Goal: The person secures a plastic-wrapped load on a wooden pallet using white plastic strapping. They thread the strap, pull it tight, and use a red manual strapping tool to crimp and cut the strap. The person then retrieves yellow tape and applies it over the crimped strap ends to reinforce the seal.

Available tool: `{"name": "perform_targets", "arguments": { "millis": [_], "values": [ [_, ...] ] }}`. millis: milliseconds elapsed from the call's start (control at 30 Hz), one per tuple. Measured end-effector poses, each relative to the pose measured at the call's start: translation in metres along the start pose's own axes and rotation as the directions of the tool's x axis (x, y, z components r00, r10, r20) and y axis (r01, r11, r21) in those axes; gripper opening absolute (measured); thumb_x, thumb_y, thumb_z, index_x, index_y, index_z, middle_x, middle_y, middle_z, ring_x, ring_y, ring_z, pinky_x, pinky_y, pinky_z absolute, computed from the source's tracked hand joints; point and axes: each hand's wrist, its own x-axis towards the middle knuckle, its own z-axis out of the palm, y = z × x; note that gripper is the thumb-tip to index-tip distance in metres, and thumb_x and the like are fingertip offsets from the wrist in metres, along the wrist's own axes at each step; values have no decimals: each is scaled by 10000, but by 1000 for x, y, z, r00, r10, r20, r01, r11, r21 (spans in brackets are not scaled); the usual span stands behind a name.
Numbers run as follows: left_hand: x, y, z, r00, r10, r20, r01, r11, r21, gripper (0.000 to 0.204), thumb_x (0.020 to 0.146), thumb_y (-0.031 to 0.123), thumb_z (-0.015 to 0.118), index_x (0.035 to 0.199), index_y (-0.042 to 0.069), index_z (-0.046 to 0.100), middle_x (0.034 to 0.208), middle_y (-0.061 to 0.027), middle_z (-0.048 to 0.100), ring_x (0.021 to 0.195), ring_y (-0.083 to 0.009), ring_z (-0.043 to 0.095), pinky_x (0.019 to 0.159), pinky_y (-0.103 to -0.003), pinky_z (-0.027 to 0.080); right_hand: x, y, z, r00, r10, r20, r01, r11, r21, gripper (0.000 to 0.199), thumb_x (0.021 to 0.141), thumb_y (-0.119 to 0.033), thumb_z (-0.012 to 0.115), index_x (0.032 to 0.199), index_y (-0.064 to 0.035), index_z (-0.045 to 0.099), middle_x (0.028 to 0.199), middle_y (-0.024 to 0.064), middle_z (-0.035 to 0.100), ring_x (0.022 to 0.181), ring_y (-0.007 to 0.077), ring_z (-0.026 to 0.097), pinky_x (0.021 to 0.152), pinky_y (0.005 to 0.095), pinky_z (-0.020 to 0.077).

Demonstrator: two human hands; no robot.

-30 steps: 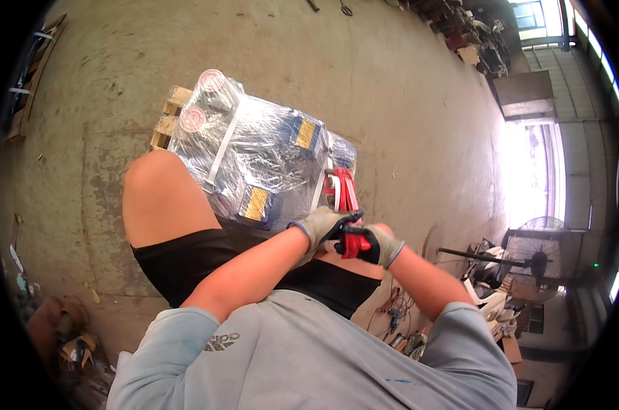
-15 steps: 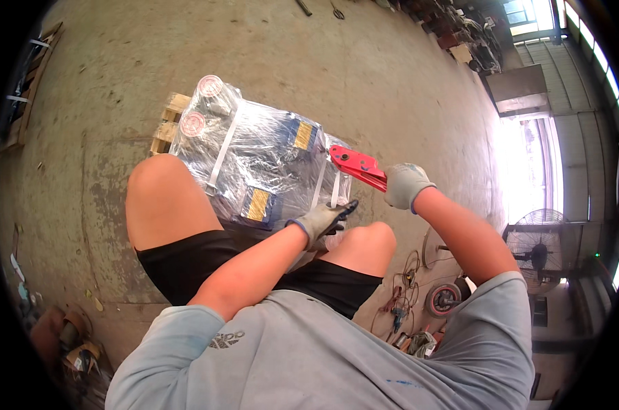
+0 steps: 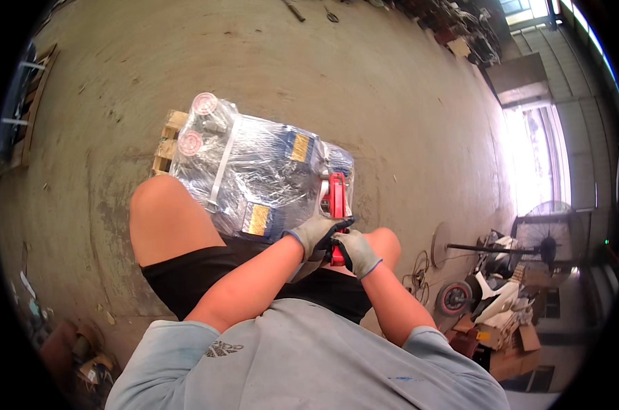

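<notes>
A load wrapped in clear film (image 3: pixel 261 147), with blue parts and yellow labels under the film, lies between my knees. A white strap (image 3: pixel 226 160) runs across its left part. At its right end a red strapping tool (image 3: pixel 337 191) is upright in the picture, its head over the wrapped load. My gloved right hand (image 3: pixel 357 253) is closed around the tool's lower handles. Beside it my gloved left hand (image 3: pixel 314 232) is closed, its dark fingertips against the tool's middle; what lies in its fingers is hidden.
A wooden pallet (image 3: pixel 164 150) shows under the load's left end. Another pallet (image 3: pixel 33 113) with wrapped goods stands far left. On the right are a standing fan (image 3: pixel 545 246), a wheel (image 3: pixel 454 298), cartons (image 3: pixel 517 352) and cables (image 3: pixel 418 277) on the floor.
My right hand has brought the red strapping tool left and down, from out at the right to the load's right end, turning it upright. My left hand is now beside it.
</notes>
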Motion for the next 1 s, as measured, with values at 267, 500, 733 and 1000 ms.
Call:
{"name": "perform_targets", "arguments": {
  "millis": [267,500,733,1000],
  "values": [
    [-21,21,15,998,-44,39,52,974,-222,613,881,267,797,1420,72,581,1121,-96,718,992,-239,723,879,-380,584,-10,-23,17,752,617,232,-351,77,933,204,1000,-42,567,1175,2,664,1015,84,730,867,230,725,750,354,593],
    [-49,104,41,805,-527,274,588,640,-495,350,1026,370,707,1055,25,757,842,-26,696,730,-88,582,669,-306,506,-111,-58,61,748,662,33,-218,199,956,189,960,-4,570,1122,0,668,987,17,680,904,120,640,823,292,534],
    [-48,125,5,956,-287,-59,220,835,-504,422,1078,354,606,1288,-11,623,1103,-142,691,979,-180,656,869,-353,540,-90,-96,8,886,451,-108,-67,355,932,546,880,88,633,1401,-26,516,1083,42,649,892,105,620,779,265,533],
    [-115,133,-2,818,-547,-177,368,735,-569,564,1082,486,551,1294,-34,602,1125,-141,707,1026,-207,680,903,-379,552,-72,-98,83,952,262,-158,71,314,947,734,792,-56,812,1447,-35,481,1258,53,649,1129,154,621,989,335,528]
  ]
}}
